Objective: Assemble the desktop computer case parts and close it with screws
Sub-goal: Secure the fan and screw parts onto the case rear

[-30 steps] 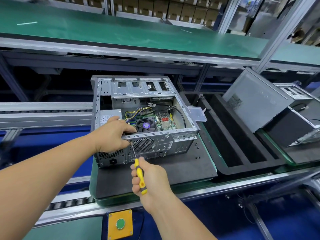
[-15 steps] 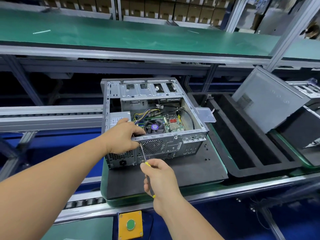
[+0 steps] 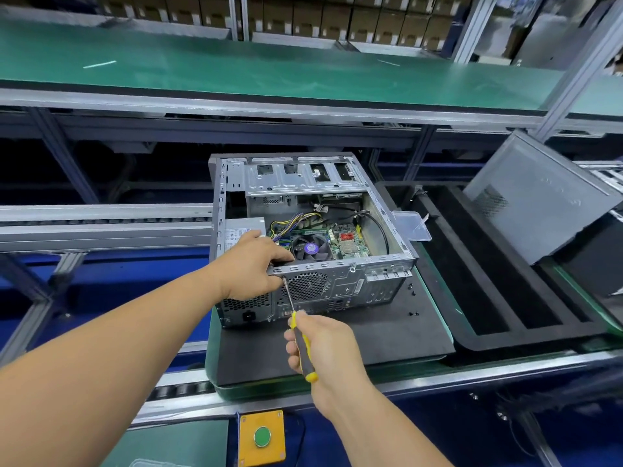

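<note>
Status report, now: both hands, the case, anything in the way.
Left hand grips rear top edge of open computer case. Right hand holds screwdriver, tip at rear panel by left fingers. Side panel off, leaning to the right. Nothing blocking.

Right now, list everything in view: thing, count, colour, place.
computer case: one, grey metal, top side open, on the black mat
black mat: one, on the conveyor pallet
screwdriver: one, yellow-black handle, tip at the case's rear top edge
clear plastic box: one, right of the case
black foam tray: one, right of the mat
side panel: one, grey, leaning at right
green button: one, on a yellow plate, bottom
hands: left hand grips the case's rear edge; right hand holds the screwdriver
</note>
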